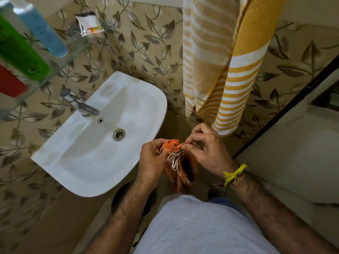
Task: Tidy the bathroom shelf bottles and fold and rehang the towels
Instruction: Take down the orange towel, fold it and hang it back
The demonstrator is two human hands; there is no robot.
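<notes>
An orange towel (183, 173) with a white fringe hangs bunched between my hands, just right of the sink. My left hand (152, 160) grips its top edge. My right hand (207, 147) pinches the same edge between thumb and fingers. A yellow-and-white striped towel (225, 57) hangs on the wall above my right hand. On the glass shelf (60, 59) at the upper left stand a blue bottle (42, 32), a green bottle (20, 50) and a red bottle (10, 83).
A white sink (88, 156) with a metal tap (82, 105) sits on the left against the leaf-patterned tiled wall. A small sachet (89, 24) hangs above it. A dark door frame (286, 107) runs diagonally at the right.
</notes>
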